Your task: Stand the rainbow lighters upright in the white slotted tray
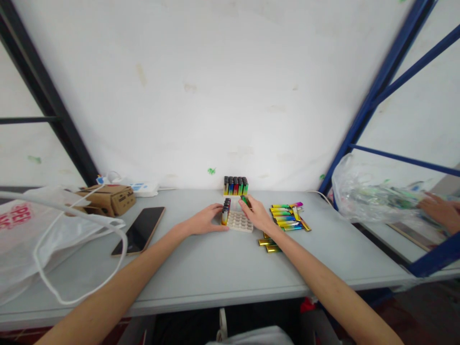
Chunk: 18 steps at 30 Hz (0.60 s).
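A pale tray [240, 222] with rows of small round pockets lies on the desk in front of me. Several lighters [225, 213] stand upright in a row along its left side. My left hand [205, 220] is at that end, thumb at the near corner and fingers on the far side, steadying the tray. Above the tray's far right part, my right hand [258, 213] pinches a green lighter [245, 200]; its lower end is hard to make out. Right of this hand lies a loose pile of shiny, multicoloured lighters [287, 218], with some gold-coloured ones [269, 243] partly behind my forearm.
A full block of upright lighters [236, 186] stands by the wall. To the left are a phone [141, 231], a cardboard box [114, 199], a plastic bag [32, 235] and a looping white cable [124, 239]. Beyond the blue frame [362, 120], another person's hand [436, 208] touches a clear bag [373, 201].
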Tool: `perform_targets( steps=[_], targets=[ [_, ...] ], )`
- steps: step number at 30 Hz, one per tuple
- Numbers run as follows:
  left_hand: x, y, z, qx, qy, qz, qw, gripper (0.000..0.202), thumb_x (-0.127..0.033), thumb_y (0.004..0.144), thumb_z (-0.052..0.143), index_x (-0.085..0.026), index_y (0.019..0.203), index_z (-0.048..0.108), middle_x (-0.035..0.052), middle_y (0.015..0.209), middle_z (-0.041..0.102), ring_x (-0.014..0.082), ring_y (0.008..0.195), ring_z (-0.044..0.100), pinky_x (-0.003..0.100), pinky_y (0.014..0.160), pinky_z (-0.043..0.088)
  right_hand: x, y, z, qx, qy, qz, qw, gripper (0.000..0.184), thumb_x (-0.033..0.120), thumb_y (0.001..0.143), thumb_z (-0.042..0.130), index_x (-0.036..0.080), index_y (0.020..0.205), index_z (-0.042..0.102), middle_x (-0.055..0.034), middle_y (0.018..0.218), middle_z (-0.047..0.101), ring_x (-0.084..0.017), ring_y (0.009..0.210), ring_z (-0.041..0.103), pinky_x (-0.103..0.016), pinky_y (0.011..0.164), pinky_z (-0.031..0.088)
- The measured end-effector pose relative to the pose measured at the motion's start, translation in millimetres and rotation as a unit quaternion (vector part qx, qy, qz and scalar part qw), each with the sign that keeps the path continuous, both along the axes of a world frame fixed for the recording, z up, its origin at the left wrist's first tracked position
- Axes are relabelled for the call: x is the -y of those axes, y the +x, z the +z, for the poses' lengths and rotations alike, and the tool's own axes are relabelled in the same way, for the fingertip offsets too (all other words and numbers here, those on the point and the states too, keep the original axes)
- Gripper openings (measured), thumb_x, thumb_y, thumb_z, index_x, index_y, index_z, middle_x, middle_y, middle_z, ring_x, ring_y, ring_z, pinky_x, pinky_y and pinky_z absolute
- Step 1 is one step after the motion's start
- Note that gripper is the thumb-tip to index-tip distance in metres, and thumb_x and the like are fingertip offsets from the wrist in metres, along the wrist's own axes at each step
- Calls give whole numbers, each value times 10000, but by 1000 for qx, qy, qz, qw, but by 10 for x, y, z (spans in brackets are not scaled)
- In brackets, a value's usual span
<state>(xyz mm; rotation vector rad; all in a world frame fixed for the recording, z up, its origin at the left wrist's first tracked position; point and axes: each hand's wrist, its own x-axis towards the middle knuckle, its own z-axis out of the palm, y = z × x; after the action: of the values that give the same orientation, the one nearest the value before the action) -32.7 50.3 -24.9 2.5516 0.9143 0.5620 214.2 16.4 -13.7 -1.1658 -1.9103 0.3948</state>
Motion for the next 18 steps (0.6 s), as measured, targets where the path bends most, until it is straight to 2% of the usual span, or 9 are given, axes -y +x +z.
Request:
perform_targets(
  steps=[2, 4, 6, 8, 10, 13, 15, 18],
  targets=[
    [3, 9, -2, -3, 8, 1, 1000, 741, -649, 806, 702, -171, 1361, 585, 151, 1432, 554, 337, 1321, 521, 444, 1165, 392, -26, -1, -31, 25, 26, 12, 999, 350, 477, 1031, 403, 184, 989, 591, -51, 888, 636, -187, 827, 577, -273, 719, 440],
    [6, 15, -2, -6, 15, 0, 1000, 738, -649, 810, 698, -169, 1359, 581, 151, 1433, 553, 338, 1332, 511, 443, 1169, 385, -38, -6, -40, 60, 61, 5, 996, 384, 493, 1030, 418, 186, 875, 590, -72, 919, 633, -196, 879, 577, -286, 772, 445],
    [9, 17, -2, -10, 20, -1, 1000, 730, -648, 814, 695, -174, 1357, 579, 150, 1434, 552, 337, 1336, 507, 444, 1166, 387, -33, -8, -25, 93, 63, -9, 994, 429, 508, 1029, 423, 197, 763, 552, -46, 801, 614, -186, 780, 566, -290, 749, 435],
    [12, 17, -1, -15, 22, 0, 1000, 733, -651, 814, 694, -172, 1355, 577, 155, 1432, 551, 337, 1333, 509, 445, 1161, 391, -18, -4, 5, 105, 39, -24, 993, 436, 503, 1034, 419, 206, 735, 529, -2, 655, 572, -169, 635, 532, -284, 679, 412],
    [15, 17, 1, -17, 21, 0, 1000, 734, -659, 814, 689, -164, 1346, 582, 159, 1425, 554, 338, 1326, 515, 438, 1152, 401, -9, 5, 29, 90, 18, -30, 995, 398, 478, 1040, 424, 202, 781, 546, 6, 634, 602, -166, 608, 557, -276, 660, 405],
    [19, 17, 3, -13, 23, -1, 1000, 721, -665, 815, 684, -169, 1330, 593, 152, 1414, 563, 331, 1314, 527, 423, 1143, 412, -28, 22, 17, 63, 4, -11, 998, 339, 435, 1049, 430, 188, 864, 573, -33, 780, 707, -168, 709, 638, -264, 701, 426],
    [19, 18, -1, -12, 28, 0, 1000, 715, -658, 816, 689, -173, 1332, 589, 151, 1413, 564, 326, 1310, 531, 422, 1146, 408, -69, 32, -33, 80, 0, 22, 997, 302, 411, 1049, 439, 183, 906, 576, -46, 834, 718, -168, 728, 641, -265, 703, 432],
    [8, 21, -17, -9, 34, 0, 999, 718, -647, 815, 697, -166, 1335, 582, 156, 1405, 570, 332, 1305, 531, 437, 1150, 401, -155, 32, -138, 136, 14, 51, 989, 234, 363, 1044, 462, 176, 943, 561, -42, 812, 686, -174, 704, 601, -276, 687, 432]
  ],
)
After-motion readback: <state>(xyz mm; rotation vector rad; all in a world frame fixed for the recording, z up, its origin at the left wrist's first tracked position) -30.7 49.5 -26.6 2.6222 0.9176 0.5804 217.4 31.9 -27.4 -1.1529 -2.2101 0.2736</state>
